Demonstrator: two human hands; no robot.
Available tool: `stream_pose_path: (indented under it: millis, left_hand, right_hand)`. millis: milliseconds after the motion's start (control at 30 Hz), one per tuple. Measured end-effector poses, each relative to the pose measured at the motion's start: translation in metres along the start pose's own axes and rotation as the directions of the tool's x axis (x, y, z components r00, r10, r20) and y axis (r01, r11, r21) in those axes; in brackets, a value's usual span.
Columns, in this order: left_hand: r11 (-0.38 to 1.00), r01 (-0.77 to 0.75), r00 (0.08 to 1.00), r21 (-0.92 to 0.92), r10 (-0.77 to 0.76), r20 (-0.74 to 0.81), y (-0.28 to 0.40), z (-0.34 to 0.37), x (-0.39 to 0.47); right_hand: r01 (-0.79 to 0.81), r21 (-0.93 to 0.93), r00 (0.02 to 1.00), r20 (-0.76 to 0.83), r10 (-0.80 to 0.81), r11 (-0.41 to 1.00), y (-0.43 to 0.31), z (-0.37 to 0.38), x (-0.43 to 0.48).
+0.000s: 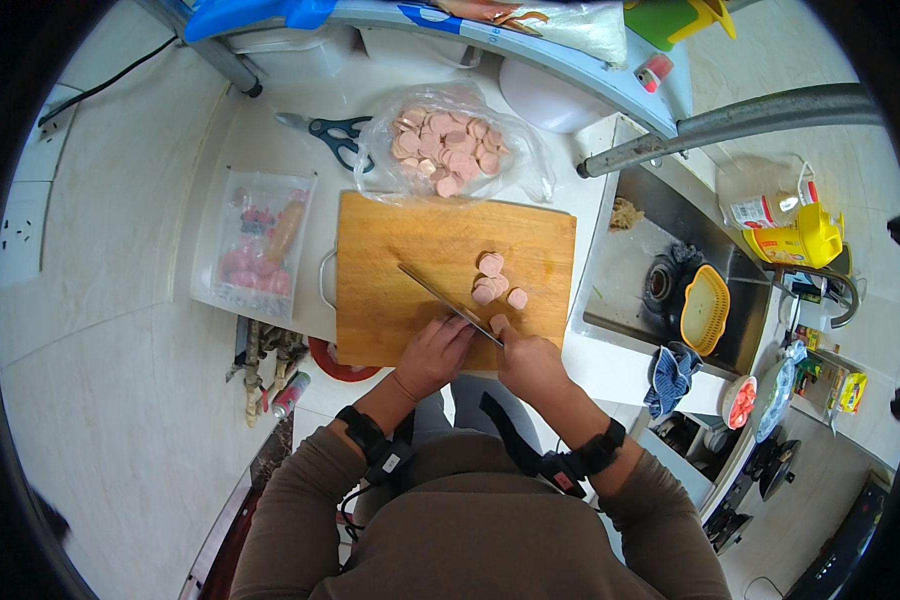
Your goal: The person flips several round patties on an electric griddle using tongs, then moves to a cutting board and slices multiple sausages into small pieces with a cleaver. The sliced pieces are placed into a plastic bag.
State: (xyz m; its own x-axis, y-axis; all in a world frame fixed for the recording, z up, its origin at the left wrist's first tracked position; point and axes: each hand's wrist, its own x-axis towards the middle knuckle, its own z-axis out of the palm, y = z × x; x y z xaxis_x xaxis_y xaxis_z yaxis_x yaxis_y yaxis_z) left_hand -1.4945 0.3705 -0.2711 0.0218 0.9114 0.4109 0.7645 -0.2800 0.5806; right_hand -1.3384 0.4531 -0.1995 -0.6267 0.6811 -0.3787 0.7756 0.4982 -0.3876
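Note:
A wooden cutting board [420, 232] lies before me on the white counter. My right hand [529, 364] is closed around the handle of a kitchen knife [446, 300], whose blade slants up and left over the board. My left hand [435, 349] is bent close to the blade's left side near the board's front edge; what its fingers hold is hidden. Round sausage slices [491, 289] lie in a loose group right of the blade, with one slice [499, 324] touching or close to the knife. Beyond the board, a clear plastic bag [525, 165] holds many more slices.
Scissors [337, 135] lie left of the bag. A clear package [259, 247] with sausage and pink pieces sits left of the board. At right are the steel sink [607, 292], a yellow basket [705, 311] and a blue cloth [671, 379]. A metal shelf [607, 82] stands over the counter's back.

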Motion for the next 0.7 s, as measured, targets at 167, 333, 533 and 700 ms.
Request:
stream_pose_path:
  millis: [167, 333, 533, 700]
  left_hand:
    - [1.000, -0.017, 1.000, 0.015, 0.017, 0.019, -0.001, -0.002, -0.002]
    - [1.000, -0.008, 1.000, 0.020, 0.008, -0.018, 0.003, -0.004, -0.003]
    - [0.999, 0.031, 1.000, -0.019, -0.031, -0.004, 0.002, -0.002, 0.001]
    - [0.999, 0.014, 1.000, -0.048, -0.015, -0.012, -0.001, -0.001, 0.001]
  right_hand:
    - [0.087, 0.078, 0.988, -0.132, -0.076, 0.993, -0.002, 0.007, 0.023]
    - [0.023, 0.083, 0.994, -0.107, -0.014, 0.996, 0.001, -0.011, 0.009]
    - [0.012, -0.057, 1.000, -0.016, -0.013, 0.998, 0.007, -0.021, -0.037]
    - [-0.010, -0.085, 1.000, -0.021, 0.009, 0.996, 0.013, -0.018, -0.055]
